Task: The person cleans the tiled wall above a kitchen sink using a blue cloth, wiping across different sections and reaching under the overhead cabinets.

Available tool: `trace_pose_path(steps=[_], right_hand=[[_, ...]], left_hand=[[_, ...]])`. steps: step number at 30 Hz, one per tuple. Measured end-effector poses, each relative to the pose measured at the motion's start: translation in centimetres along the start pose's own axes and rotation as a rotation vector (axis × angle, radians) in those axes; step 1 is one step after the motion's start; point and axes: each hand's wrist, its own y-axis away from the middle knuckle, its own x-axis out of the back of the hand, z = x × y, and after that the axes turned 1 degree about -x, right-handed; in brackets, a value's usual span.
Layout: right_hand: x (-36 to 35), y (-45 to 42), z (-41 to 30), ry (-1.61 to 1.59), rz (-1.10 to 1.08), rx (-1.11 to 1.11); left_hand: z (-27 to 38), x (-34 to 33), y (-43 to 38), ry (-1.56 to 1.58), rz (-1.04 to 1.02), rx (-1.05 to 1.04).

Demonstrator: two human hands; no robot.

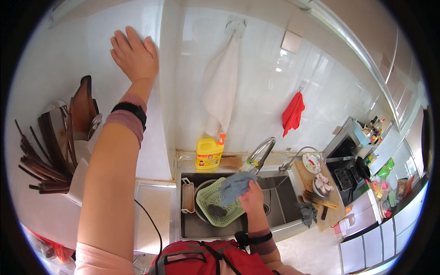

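Note:
My left hand (135,56) lies spread against the white wall panel at the upper left, holding nothing. Bunched in my right hand (252,197) is a grey-blue cloth (237,187), held over the sink. Below the cloth, a light green plastic basket (228,216) rests in the left basin, partly over a round metal rim. A dark scouring pad (217,210) sits in the basket. The curved chrome faucet (266,151) stands just behind the cloth.
Left: a holder with chopsticks and utensils (51,144). Behind the sink: a yellow detergent jug (208,153). Hanging on the wall: a pale towel (223,86) and a red cloth (293,113). Right: a wooden board (302,172) with bowls, a bowl of raw meat (323,185), a bamboo brush (318,199), then a gas stove (343,178).

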Motion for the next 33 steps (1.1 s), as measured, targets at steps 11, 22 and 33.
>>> trace_pose_path(steps=[11, 22, 33], right_hand=[[4.7, 4.1, -5.4, -0.182, 0.085, 0.168], [15.3, 9.0, -10.4, -0.229, 0.145, 0.291], [18.8, 8.8, -12.2, -0.205, 0.2, 0.34]], left_hand=[[9.0, 2.6, 3.7, 0.269, -0.412, -0.451], [18.9, -6.3, 8.4, 0.429, -1.256, 0.124], [21.4, -8.4, 3.6, 0.755, -0.633, 0.182]])
